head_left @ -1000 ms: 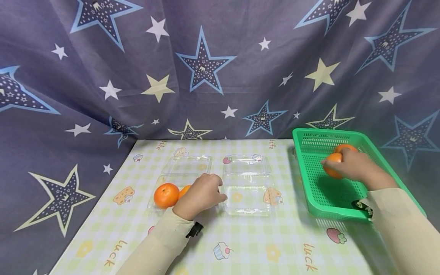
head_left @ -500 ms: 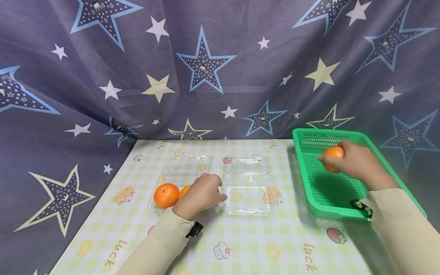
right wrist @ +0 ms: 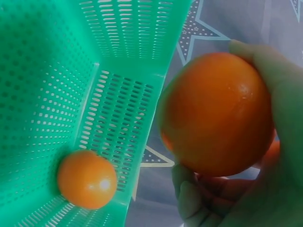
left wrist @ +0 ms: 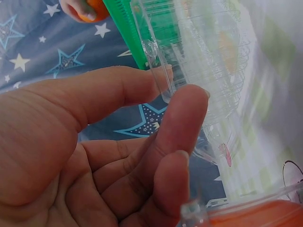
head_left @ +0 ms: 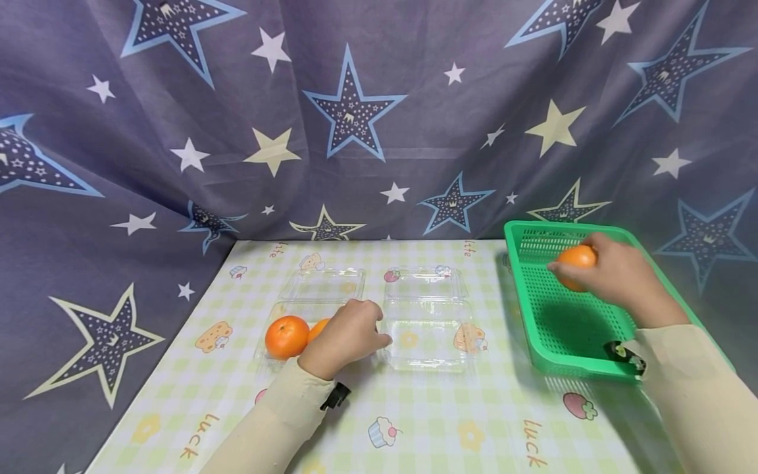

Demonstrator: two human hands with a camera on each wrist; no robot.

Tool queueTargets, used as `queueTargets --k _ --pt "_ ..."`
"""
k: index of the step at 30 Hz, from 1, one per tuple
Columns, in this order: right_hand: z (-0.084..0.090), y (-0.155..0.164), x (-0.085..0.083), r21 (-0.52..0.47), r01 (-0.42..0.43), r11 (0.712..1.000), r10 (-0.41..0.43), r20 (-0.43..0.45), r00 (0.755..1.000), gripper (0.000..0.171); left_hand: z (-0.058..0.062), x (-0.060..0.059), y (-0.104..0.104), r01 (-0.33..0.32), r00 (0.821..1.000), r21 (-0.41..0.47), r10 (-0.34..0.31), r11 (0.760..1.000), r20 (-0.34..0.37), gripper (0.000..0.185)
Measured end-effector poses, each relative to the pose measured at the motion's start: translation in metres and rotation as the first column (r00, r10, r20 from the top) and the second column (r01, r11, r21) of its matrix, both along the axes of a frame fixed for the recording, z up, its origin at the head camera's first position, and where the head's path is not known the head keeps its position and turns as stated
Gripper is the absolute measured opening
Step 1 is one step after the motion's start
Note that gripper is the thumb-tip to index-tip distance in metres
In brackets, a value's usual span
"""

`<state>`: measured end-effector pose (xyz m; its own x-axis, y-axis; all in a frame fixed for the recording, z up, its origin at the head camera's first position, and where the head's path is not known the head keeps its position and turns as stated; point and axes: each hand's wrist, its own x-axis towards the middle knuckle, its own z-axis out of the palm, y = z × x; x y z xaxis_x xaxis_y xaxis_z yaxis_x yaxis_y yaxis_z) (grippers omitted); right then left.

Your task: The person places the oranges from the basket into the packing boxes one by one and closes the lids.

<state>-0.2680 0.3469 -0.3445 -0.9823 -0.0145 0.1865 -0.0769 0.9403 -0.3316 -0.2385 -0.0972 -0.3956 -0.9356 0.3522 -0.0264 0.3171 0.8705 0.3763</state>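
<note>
My right hand grips an orange above the green basket. The right wrist view shows a second orange lying in the basket; my hand covers it in the head view. Between two clear plastic clamshell boxes, my left hand hovers with loosely bent fingers. Its thumb tip is by the edge of the right-hand box, seemingly holding nothing; contact is hard to tell. The left-hand box contains an orange and another, partly hidden behind my left hand.
Both clamshell boxes lie with their lids folded back. They rest on a checkered tablecloth printed with cakes and fruit. A star-patterned curtain hangs behind the table. The basket stands at the table's right side, close to the curtain.
My right hand has lifted the orange a little higher over the basket, and the second orange beneath has become covered in the head view. My left hand has stayed still.
</note>
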Motion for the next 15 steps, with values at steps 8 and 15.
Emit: queueTargets --k 8,15 --pt "0.006 -0.004 0.002 -0.007 0.001 1.0 -0.001 -0.059 0.998 0.083 0.0 0.0 0.001 -0.005 1.0 -0.011 0.005 1.0 0.005 0.027" --pt "0.014 -0.009 0.006 -0.024 0.017 1.0 -0.019 -0.075 0.997 0.086 0.0 0.001 0.002 0.015 1.0 -0.023 -0.015 1.0 -0.026 0.02"
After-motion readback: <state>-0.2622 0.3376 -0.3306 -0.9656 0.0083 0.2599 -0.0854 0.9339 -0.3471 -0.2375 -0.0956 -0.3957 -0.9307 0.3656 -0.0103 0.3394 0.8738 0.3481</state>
